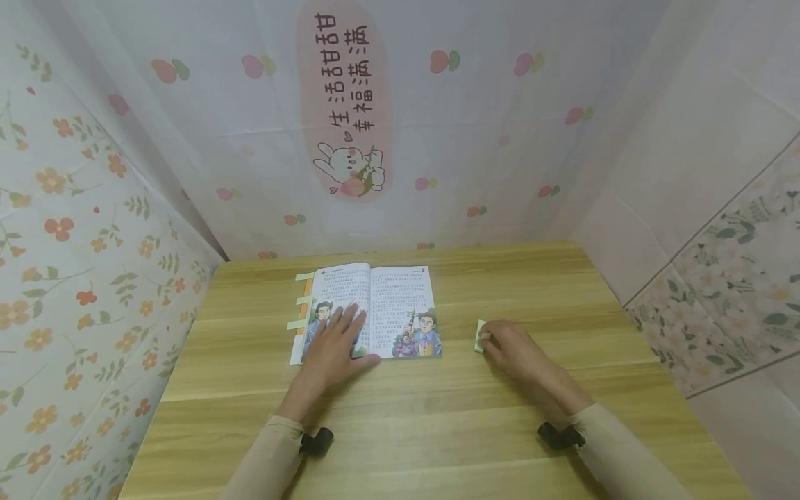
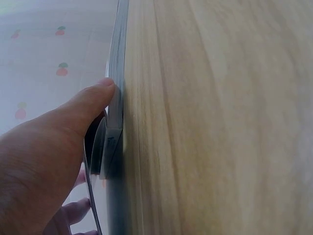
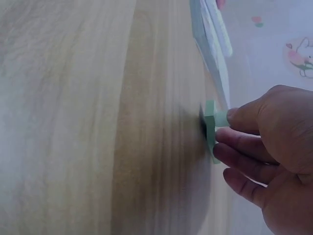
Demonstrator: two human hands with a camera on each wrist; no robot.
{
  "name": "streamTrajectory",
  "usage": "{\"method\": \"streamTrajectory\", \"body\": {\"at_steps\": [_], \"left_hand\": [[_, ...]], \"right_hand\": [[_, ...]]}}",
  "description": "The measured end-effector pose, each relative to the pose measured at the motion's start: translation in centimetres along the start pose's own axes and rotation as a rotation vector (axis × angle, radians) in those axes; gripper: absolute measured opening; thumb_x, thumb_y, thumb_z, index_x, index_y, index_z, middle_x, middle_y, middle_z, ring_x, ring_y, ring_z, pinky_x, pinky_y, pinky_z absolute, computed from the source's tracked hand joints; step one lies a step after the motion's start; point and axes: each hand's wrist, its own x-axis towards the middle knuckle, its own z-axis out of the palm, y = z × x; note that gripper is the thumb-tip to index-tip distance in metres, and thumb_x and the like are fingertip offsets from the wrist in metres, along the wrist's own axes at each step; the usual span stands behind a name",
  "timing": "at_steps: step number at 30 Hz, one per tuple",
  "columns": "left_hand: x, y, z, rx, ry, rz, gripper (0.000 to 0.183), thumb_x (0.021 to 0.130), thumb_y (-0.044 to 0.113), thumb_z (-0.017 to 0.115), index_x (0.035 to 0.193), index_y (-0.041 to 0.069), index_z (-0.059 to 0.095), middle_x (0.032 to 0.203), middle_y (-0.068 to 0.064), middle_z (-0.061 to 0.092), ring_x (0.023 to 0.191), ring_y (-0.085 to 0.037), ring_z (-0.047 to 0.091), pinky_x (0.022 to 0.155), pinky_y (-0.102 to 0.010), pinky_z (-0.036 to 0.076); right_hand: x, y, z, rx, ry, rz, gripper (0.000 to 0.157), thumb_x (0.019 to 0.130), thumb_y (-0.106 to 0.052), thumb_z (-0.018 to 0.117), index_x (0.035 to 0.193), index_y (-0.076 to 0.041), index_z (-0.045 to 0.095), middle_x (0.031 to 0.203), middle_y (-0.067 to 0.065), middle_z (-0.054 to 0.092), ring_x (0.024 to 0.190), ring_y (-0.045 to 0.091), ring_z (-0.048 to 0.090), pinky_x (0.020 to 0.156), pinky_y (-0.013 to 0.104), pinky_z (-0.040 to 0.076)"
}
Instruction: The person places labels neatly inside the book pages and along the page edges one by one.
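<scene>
An open illustrated book (image 1: 400,295) lies on the table. My left hand (image 1: 334,347) rests on its left page with the fingers spread, covering part of the picture. In the left wrist view, the thumb of that hand (image 2: 54,147) lies along the near edge of the book (image 2: 117,63). To the right of the book, a small pale green pad of sticky notes (image 1: 480,338) is at the fingertips of my right hand (image 1: 514,351). Seen from the right wrist, the thumb and fingers (image 3: 244,117) pinch the top sheet, which bends up from the pad (image 3: 210,117).
Several pale green sticky notes (image 1: 304,300) stick out from the book's left edge. The wooden table (image 1: 425,430) ends at a printed cloth (image 1: 400,222) behind the book, with a flowered cloth (image 1: 94,278) at the left. Each wrist wears a black camera (image 1: 317,442).
</scene>
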Motion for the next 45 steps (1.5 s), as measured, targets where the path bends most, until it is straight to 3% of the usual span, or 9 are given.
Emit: {"method": "streamTrajectory", "body": {"at_steps": [11, 22, 35, 45], "left_hand": [[0.0, 0.0, 0.1, -0.006, -0.001, 0.001, 0.102, 0.101, 0.069, 0.074, 0.178, 0.013, 0.037, 0.188, -0.016, 0.028, 0.175, -0.048, 0.026, 0.139, -0.075, 0.024], [0.0, 0.0, 0.1, -0.001, 0.002, -0.001, 0.102, 0.1, 0.07, 0.074, 0.177, 0.013, 0.038, 0.188, -0.016, 0.029, 0.175, -0.047, 0.027, 0.139, -0.074, 0.025], [0.0, 0.0, 0.1, -0.009, 0.001, -0.005, 0.102, 0.1, 0.069, 0.074, 0.177, 0.014, 0.037, 0.188, -0.015, 0.029, 0.175, -0.047, 0.026, 0.139, -0.074, 0.025], [0.0, 0.0, 0.0, -0.008, 0.003, 0.001, 0.102, 0.101, 0.068, 0.075, 0.177, 0.013, 0.037, 0.188, -0.016, 0.029, 0.174, -0.048, 0.027, 0.139, -0.074, 0.025]], "right_hand": [[0.0, -0.5, -0.8, 0.056, -0.068, 0.032, 0.005, 0.103, -0.007, 0.08, 0.099, -0.009, 0.078, 0.099, 0.001, 0.083, 0.095, 0.015, 0.076, 0.089, 0.045, 0.068], [0.2, -0.3, -1.8, 0.093, -0.138, 0.053, 0.005, 0.106, -0.012, 0.078, 0.101, -0.012, 0.077, 0.097, -0.005, 0.081, 0.091, 0.006, 0.069, 0.085, 0.033, 0.063], [0.4, 0.0, -2.8, 0.174, -0.244, 0.087, 0.003, 0.109, -0.016, 0.073, 0.109, -0.013, 0.074, 0.1, -0.002, 0.082, 0.091, 0.007, 0.074, 0.078, 0.026, 0.061], [0.4, 0.2, -3.3, 0.228, -0.278, 0.105, 0.005, 0.112, -0.019, 0.071, 0.112, -0.016, 0.075, 0.106, -0.002, 0.083, 0.098, 0.009, 0.076, 0.082, 0.026, 0.061]]}}
